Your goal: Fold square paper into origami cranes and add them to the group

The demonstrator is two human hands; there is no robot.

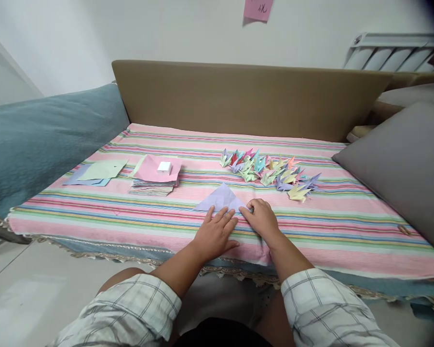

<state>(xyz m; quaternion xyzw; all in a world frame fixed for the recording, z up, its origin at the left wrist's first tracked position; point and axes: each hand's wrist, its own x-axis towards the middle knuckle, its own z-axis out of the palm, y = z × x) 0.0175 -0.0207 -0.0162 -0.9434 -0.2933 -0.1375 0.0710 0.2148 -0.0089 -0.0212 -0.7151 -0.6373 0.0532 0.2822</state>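
A light purple sheet of origami paper [222, 197], folded into a triangle, lies on the striped cloth with its peak pointing away from me. My left hand [217, 230] rests on its lower edge, fingers spread and stretched out flat. At the triangle's right corner, my right hand [262, 218] has its fingers curled, with thumb and forefinger closed on the paper. Just behind and to the right sits a cluster of folded paper cranes [265, 169] in several colours.
A stack of paper [154, 187] on the left carries a small white box-shaped object [164, 167]. Loose green and purple sheets [101, 171] lie further left. A grey cushion [405, 164] leans at the right, and a brown backrest [238, 99] rises behind. A small brown object [404, 230] lies near the cushion.
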